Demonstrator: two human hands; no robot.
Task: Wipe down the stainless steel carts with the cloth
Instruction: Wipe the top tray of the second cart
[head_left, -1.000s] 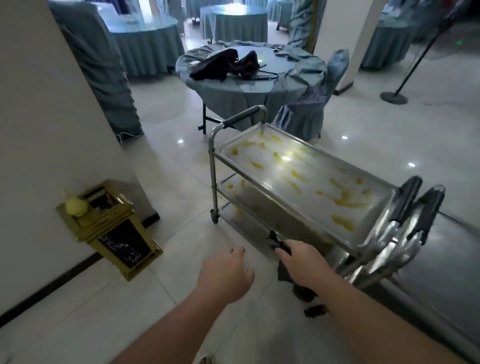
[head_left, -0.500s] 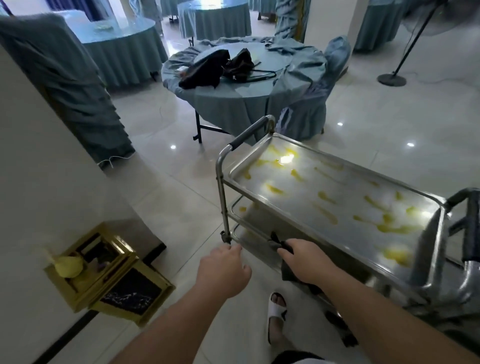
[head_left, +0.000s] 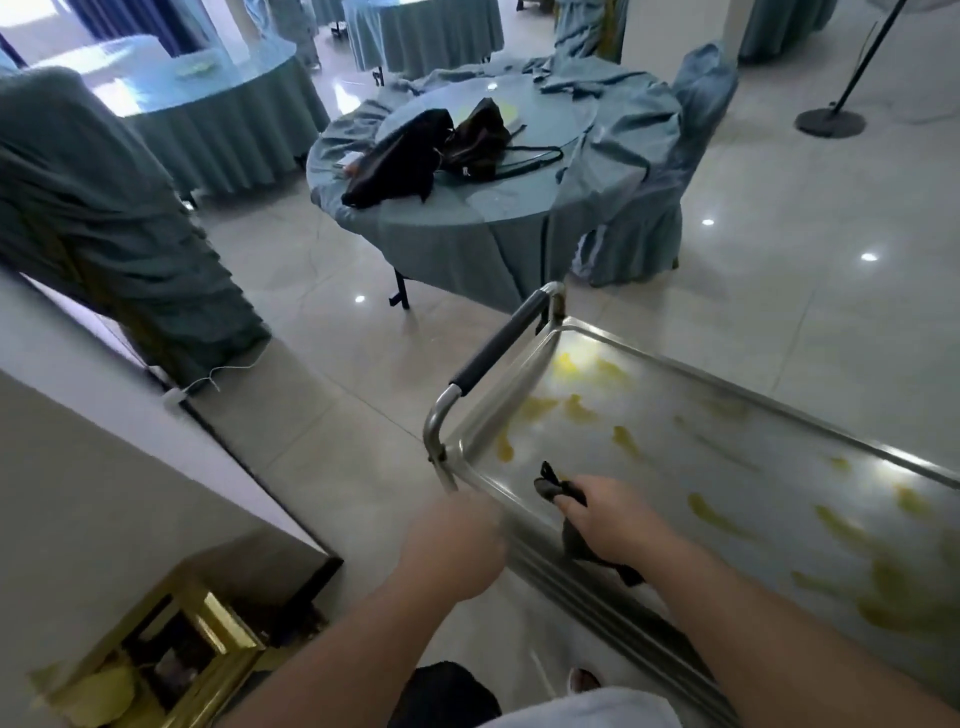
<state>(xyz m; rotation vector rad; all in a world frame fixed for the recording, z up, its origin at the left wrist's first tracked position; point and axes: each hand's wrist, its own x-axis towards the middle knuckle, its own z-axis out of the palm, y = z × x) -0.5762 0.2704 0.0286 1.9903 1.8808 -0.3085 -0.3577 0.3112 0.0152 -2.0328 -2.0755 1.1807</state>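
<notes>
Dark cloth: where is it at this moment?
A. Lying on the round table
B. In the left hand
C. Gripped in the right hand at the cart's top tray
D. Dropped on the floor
C: the right hand grips the dark cloth at the near edge of the cart's top tray, while the left hand holds nothing visible.

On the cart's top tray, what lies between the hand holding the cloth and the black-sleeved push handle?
In the head view, bare steel and a few yellow smears lie between the right hand, gripping the dark cloth, and the push handle. No objects sit there.
</notes>
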